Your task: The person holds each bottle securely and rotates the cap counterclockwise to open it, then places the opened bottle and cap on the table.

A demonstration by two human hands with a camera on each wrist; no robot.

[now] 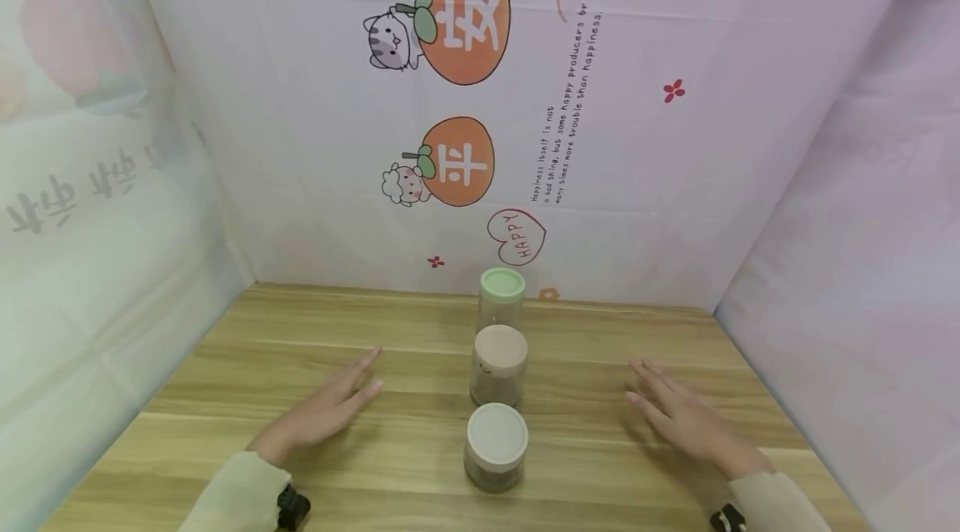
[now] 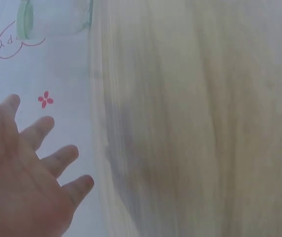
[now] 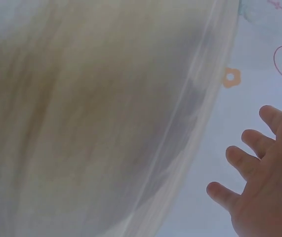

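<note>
Empty and relaxed above or on a wooden tabletop (image 1: 588, 465): a left hand (image 1: 322, 415) at lower left of the head view and a right hand (image 1: 678, 422) at lower right, both with fingers extended inward and up the frame, gripping nothing. Impossible to tell whether in contact with the wood. Between the two, well apart from either, at lower center, a single-file column of three lidded jars. At the head of the column, a green-lidded jar (image 1: 502, 298), near the foot of a printed cloth (image 1: 645, 182); in the middle, a beige-lidded jar (image 1: 498, 367); closest to the bottom edge, a squat white-lidded jar (image 1: 496, 447). Probably lined up centrally to leave every lid within reach of both hands; likely flanked so widely to keep the column unobstructed. All upright, lids facing up. For the green-lidded and beige-lidded jars, a vertical long axis, foreshortened by the downward view; for the squat one, no clear long axis. At upper left of the left wrist view, turned sideways by the camera angle, the green-lidded jar again, lid toward the left edge. Too overlapped in the head view to judge whether touching.
</note>
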